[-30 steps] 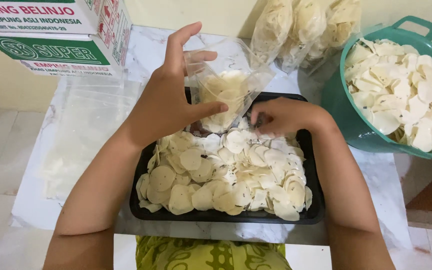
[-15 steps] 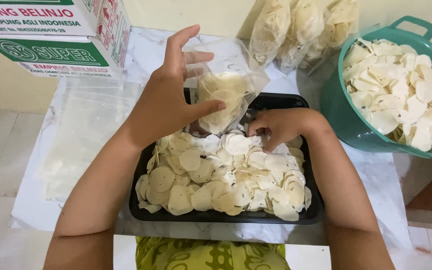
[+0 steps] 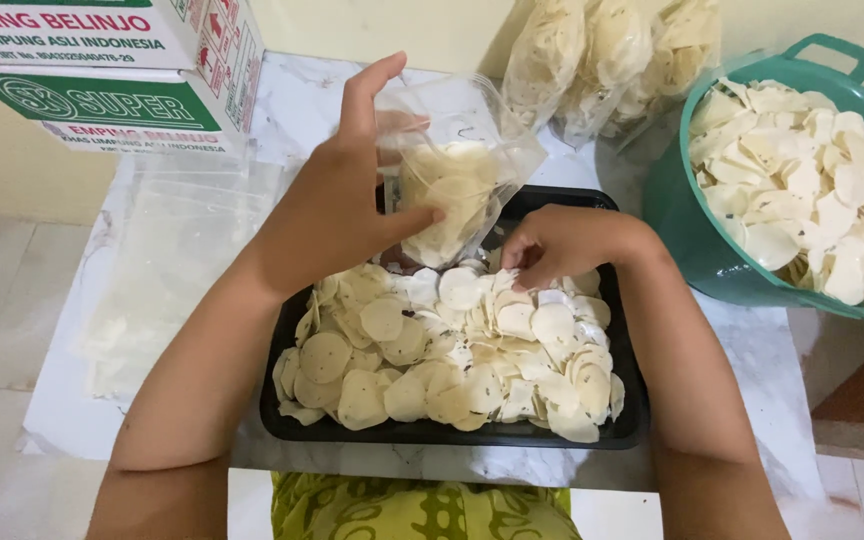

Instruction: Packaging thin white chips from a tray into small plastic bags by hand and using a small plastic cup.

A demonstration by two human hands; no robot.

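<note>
Pinched between thumb and fingers, the clear plastic bag (image 3: 452, 190) hangs part-filled in the left hand (image 3: 337, 215) above the far edge of the black tray (image 3: 632, 425). Right hand (image 3: 562, 245) curls loosely over the pale round chips (image 3: 452, 350) at that same edge; whether it has any I cannot tell. That slack bag mouth could fold shut, I reckon, sending chips back onto the tray or the marble tabletop (image 3: 772, 370).

Green basin (image 3: 697, 235) cut off at right edge; right fingertips (image 3: 518, 268) hidden among chips.
</note>
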